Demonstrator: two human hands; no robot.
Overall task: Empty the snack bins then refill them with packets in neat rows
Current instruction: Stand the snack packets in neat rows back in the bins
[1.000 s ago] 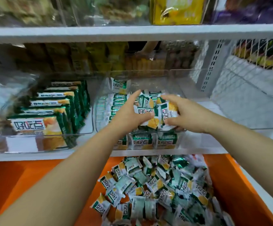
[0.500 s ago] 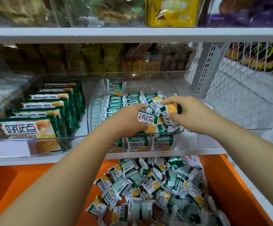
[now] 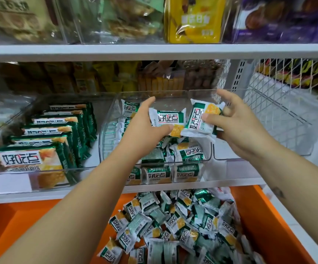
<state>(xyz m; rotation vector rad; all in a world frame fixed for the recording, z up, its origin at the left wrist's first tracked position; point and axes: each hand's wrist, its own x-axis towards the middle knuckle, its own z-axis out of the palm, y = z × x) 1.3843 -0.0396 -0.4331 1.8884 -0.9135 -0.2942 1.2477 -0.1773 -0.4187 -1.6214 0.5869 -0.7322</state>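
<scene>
White shelving [image 3: 154,51] frames everything, and on its middle level sits the clear bin [image 3: 108,130], partly refilled. Packets stand on edge along its front wall and toward the back, while a few lie loose near the centre. Over that loose patch the left hand [image 3: 144,126] pinches one packet [image 3: 166,116] between thumb below and fingers above. The right hand [image 3: 238,122], at three o'clock of it, pinches a second packet [image 3: 201,119] under the thumb, its forefinger stretched upward. Both wrappers face up with the print readable, probably so they can be turned the same way before being slotted into a row. At six o'clock of the bin, one level down, the orange tray [image 3: 268,235] holds a loose pile [image 3: 182,225] of the same packets, seemingly the tipped-out stock kept straight below for a short reach. At nine o'clock a second bin [image 3: 97,103] carries larger packs [image 3: 46,141] already lined up. At three o'clock stands another clear bin [image 3: 268,130], seemingly with nothing in it.
</scene>
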